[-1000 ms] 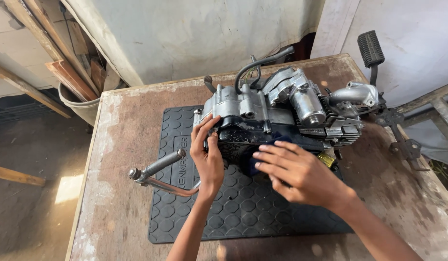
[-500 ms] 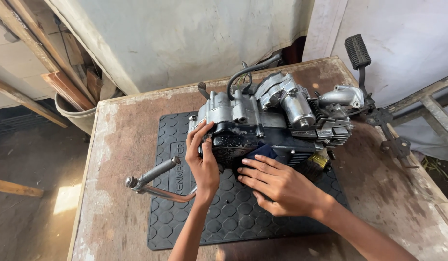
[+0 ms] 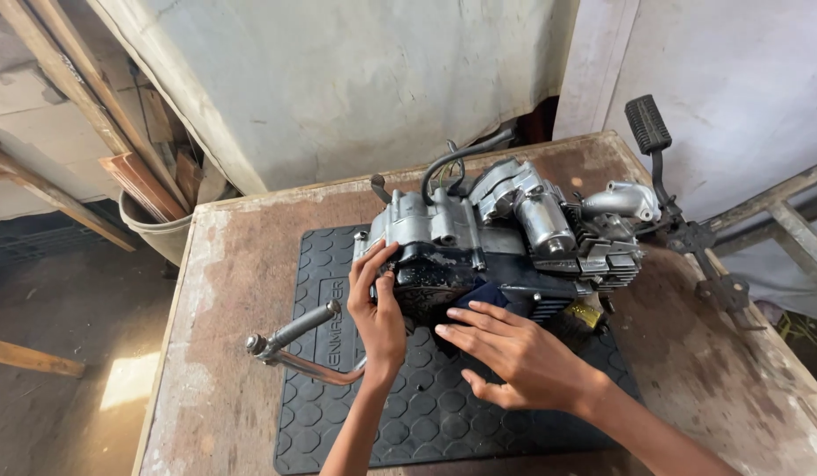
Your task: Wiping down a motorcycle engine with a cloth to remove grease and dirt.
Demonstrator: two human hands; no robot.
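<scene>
A grey and black motorcycle engine (image 3: 505, 234) lies on a black rubber mat (image 3: 426, 405) on a worn wooden table. My left hand (image 3: 377, 313) grips the near left corner of the engine case, fingers curled over its edge. My right hand (image 3: 514, 357) rests flat against the dark lower side of the engine, fingers spread and pointing left. A metal kick lever (image 3: 294, 339) sticks out of the engine toward the left, just beside my left wrist.
The table (image 3: 223, 291) has edges at left and right. A black foot pedal on a metal bracket (image 3: 664, 176) stands at the right rear. A bucket with wooden planks (image 3: 161, 220) sits off the table's left rear. A wall stands behind.
Both hands have kept their place on the engine. My right hand shifted slightly lower along the engine's side, and the view has moved a little.
</scene>
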